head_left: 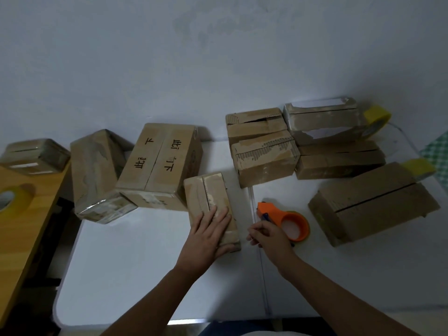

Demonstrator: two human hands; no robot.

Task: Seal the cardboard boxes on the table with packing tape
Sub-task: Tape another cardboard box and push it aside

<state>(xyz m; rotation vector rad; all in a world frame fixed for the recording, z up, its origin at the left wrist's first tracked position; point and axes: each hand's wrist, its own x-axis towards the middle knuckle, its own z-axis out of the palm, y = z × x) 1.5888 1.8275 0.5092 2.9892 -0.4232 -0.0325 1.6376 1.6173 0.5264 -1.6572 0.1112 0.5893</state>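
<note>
A small narrow cardboard box [208, 192] lies in the middle of the white table [135, 263]. My left hand [208, 232] lies flat on its near end, fingers straight and spread, pressing down. Just right of the box, my right hand [268, 237] grips the handle of an orange tape dispenser [288, 220] that rests on the table. A roll of clear tape sits in the dispenser. Whether a strip of tape runs from it to the box, I cannot tell.
Several more cardboard boxes stand around: a large printed one [160, 163] and a taped one [97, 170] on the left, a cluster [264, 156] at the back right, a big one [371, 202] at right. Yellow tape rolls [377, 117] lie behind. A wooden bench [21, 209] at left holds a tape roll [9, 197].
</note>
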